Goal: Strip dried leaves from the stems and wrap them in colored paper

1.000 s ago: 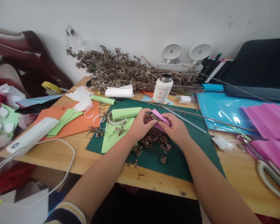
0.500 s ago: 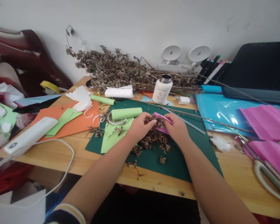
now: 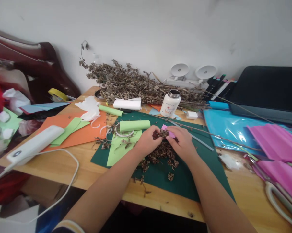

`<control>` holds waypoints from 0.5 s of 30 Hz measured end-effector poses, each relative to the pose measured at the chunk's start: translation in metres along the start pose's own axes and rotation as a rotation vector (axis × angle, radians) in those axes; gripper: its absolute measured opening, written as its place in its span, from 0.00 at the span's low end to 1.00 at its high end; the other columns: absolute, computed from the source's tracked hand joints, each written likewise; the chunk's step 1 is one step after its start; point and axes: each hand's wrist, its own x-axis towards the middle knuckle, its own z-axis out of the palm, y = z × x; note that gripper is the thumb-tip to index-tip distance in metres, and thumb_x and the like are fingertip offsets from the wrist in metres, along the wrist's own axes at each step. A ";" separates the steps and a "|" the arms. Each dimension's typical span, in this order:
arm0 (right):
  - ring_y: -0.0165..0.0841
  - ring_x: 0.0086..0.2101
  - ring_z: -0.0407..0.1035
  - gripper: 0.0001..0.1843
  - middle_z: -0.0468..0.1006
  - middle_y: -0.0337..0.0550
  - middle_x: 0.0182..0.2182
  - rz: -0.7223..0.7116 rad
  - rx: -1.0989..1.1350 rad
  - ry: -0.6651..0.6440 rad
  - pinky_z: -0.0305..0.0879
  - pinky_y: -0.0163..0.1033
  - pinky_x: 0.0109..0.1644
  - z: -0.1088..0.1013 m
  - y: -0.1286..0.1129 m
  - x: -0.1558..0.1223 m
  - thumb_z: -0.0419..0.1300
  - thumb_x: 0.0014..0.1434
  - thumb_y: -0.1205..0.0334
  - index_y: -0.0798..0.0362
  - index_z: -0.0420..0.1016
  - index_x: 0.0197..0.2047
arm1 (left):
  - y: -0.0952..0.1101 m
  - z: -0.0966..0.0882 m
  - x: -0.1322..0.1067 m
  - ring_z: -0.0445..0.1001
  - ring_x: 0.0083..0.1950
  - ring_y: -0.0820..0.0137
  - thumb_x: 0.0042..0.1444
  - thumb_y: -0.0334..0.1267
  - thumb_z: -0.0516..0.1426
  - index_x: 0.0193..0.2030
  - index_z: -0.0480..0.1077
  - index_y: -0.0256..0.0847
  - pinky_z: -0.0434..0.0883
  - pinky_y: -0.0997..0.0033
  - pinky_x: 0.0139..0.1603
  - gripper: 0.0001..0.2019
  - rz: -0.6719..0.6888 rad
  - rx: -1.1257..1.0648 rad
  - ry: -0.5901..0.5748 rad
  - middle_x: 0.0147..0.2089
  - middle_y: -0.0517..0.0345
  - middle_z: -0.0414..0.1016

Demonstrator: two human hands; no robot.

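Observation:
Both hands meet above the green cutting mat (image 3: 182, 191). My left hand (image 3: 149, 140) is closed on dried leaves (image 3: 163, 133), its thumb and fingers pinching them. My right hand (image 3: 181, 140) grips a small piece of pink paper (image 3: 168, 132), which sits behind and around those leaves and is mostly hidden by the fingers. Below the hands a loose pile of dried leaves (image 3: 157, 155) lies on the mat. To the left are a rolled green paper tube (image 3: 134, 126), a white ring (image 3: 125, 134) and a flat green sheet (image 3: 114, 157).
Dried stalks (image 3: 128, 81) line the wall behind a white bottle (image 3: 170, 105). Scissors (image 3: 273, 191) and pink paper (image 3: 269, 140) lie right, near a blue plastic packet (image 3: 216, 126). A white handheld device (image 3: 35, 144) with a cable rests on the left over orange paper (image 3: 97, 127).
My right hand has turned inward and closer to my left, covering more of the pink paper. The whole view has shifted slightly, with the table lower in it.

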 end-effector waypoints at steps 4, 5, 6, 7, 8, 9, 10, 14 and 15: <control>0.37 0.37 0.64 0.14 0.72 0.46 0.37 0.010 0.008 -0.086 0.58 0.44 0.42 0.001 -0.001 -0.001 0.49 0.53 0.60 0.53 0.66 0.42 | 0.003 0.000 -0.001 0.66 0.39 0.73 0.45 0.31 0.52 0.41 0.62 0.41 0.64 0.74 0.40 0.14 0.070 -0.003 -0.008 0.39 0.58 0.67; 0.36 0.36 0.64 0.14 0.72 0.46 0.36 0.015 0.031 -0.083 0.59 0.43 0.40 0.001 -0.001 -0.001 0.49 0.53 0.60 0.54 0.67 0.41 | 0.003 0.000 -0.001 0.66 0.40 0.73 0.45 0.31 0.52 0.40 0.63 0.41 0.64 0.74 0.41 0.13 0.075 0.016 -0.009 0.40 0.58 0.68; 0.36 0.36 0.64 0.13 0.73 0.46 0.35 0.018 0.051 -0.076 0.59 0.41 0.39 0.001 0.001 -0.001 0.49 0.53 0.60 0.54 0.67 0.40 | 0.004 0.000 0.000 0.66 0.39 0.72 0.46 0.32 0.52 0.39 0.64 0.41 0.64 0.74 0.41 0.11 0.074 0.032 -0.009 0.39 0.58 0.68; 0.35 0.35 0.64 0.12 0.73 0.46 0.34 0.022 0.067 -0.067 0.60 0.40 0.38 0.001 0.001 -0.001 0.49 0.53 0.60 0.54 0.67 0.39 | 0.004 -0.001 0.000 0.66 0.38 0.73 0.46 0.32 0.52 0.37 0.65 0.40 0.64 0.74 0.40 0.09 0.069 0.044 -0.008 0.38 0.59 0.69; 0.35 0.34 0.64 0.12 0.73 0.45 0.33 0.027 0.074 -0.058 0.60 0.39 0.38 0.001 0.002 -0.001 0.49 0.53 0.60 0.54 0.68 0.38 | 0.004 -0.001 0.000 0.66 0.37 0.73 0.46 0.33 0.53 0.35 0.65 0.40 0.64 0.74 0.39 0.07 0.065 0.053 -0.008 0.36 0.59 0.69; 0.34 0.34 0.65 0.11 0.73 0.45 0.32 0.032 0.077 -0.052 0.60 0.38 0.37 0.000 0.003 -0.001 0.49 0.53 0.60 0.53 0.68 0.37 | 0.004 -0.001 0.000 0.66 0.35 0.73 0.46 0.34 0.53 0.33 0.65 0.40 0.64 0.74 0.37 0.06 0.063 0.066 -0.007 0.34 0.60 0.69; 0.34 0.32 0.65 0.10 0.73 0.44 0.30 0.037 0.075 -0.050 0.60 0.38 0.36 -0.001 0.003 0.000 0.49 0.53 0.60 0.53 0.68 0.35 | 0.004 -0.002 0.001 0.66 0.34 0.73 0.46 0.35 0.53 0.31 0.64 0.40 0.64 0.74 0.36 0.05 0.064 0.084 -0.006 0.32 0.60 0.68; 0.32 0.27 0.64 0.11 0.72 0.42 0.23 0.069 0.042 -0.069 0.58 0.36 0.31 -0.004 0.002 0.001 0.47 0.54 0.60 0.53 0.68 0.27 | 0.004 -0.003 0.000 0.64 0.32 0.73 0.48 0.40 0.52 0.25 0.62 0.39 0.62 0.74 0.34 0.08 0.076 0.168 0.009 0.27 0.61 0.65; 0.32 0.26 0.64 0.12 0.71 0.42 0.23 0.070 0.039 -0.076 0.58 0.36 0.30 -0.005 0.002 0.001 0.47 0.54 0.60 0.53 0.67 0.26 | 0.004 -0.003 -0.001 0.64 0.32 0.73 0.48 0.40 0.51 0.24 0.61 0.39 0.62 0.74 0.33 0.08 0.074 0.170 0.010 0.27 0.61 0.65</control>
